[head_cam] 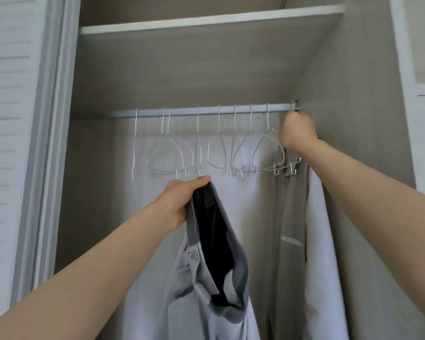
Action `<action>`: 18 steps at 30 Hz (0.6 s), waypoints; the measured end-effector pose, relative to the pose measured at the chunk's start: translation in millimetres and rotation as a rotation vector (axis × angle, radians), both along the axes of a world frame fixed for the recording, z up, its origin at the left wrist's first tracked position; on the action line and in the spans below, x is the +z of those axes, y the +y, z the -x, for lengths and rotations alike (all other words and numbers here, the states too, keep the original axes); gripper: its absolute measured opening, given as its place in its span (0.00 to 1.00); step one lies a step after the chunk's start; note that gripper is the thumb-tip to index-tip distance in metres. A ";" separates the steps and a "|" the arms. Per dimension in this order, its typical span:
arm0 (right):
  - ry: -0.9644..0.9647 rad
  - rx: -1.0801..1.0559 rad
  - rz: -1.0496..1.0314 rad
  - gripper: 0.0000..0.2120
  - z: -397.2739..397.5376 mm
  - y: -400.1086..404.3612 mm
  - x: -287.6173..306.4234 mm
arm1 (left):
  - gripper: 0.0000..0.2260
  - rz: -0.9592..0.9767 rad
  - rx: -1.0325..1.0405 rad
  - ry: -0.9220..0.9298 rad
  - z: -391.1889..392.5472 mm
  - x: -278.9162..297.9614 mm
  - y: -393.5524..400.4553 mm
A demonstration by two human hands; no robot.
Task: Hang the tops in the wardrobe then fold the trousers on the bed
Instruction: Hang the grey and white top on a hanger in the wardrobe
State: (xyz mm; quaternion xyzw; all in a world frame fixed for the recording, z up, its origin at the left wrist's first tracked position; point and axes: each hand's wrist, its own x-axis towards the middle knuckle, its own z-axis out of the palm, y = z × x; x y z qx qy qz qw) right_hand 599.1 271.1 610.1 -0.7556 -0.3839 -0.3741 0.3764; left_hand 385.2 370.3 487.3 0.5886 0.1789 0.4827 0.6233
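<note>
Far left: slatted door (3, 119), pushed aside, wardrobe (353, 69) open behind it. Shelf (206, 20) across the top, rail (206, 111) below it running left to right. Row of bare white wire hangers (172, 148) on the rail, spread from left end to near right end, some tilted against each other. Left hand (182, 200) raised below the hangers, about mid-wardrobe, grip clamped on the collar of a grey top (206, 278); thumb on top of the collar edge, fingers curled round behind. Top hangs free from that hand, dark lining visible inside the neck, snap at the placket, not on any hanger. Right of it, a grey garment (290, 229) with small white lettering hangs on a hanger at the right end of the rail, a lighter cloth (322, 229) just beside it against the right wall. Right hand (297, 133) up at the right end of the rail, just below it, fingers curled into a closed grip at the top of that last hanger; blurred, cannot tell exactly what it pinches. Trousers and bed out of view.
</note>
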 end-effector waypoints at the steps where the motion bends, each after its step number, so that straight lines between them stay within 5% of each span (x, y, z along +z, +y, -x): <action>1: 0.031 -0.005 0.026 0.14 -7.7 4.6 4.2 | 0.08 -0.020 0.006 0.010 -5.0 1.3 4.6; 8: 0.156 -0.020 0.151 0.18 -28.5 31.9 13.8 | 0.14 -0.068 0.057 0.052 -21.7 -0.3 33.5; 12: 0.224 -0.020 0.214 0.07 -37.2 44.5 13.0 | 0.13 -0.075 0.105 0.078 -20.1 -7.3 44.2; 18: 0.270 0.069 0.070 0.07 -43.6 59.7 5.1 | 0.12 -0.071 0.137 0.112 -10.9 -12.7 55.6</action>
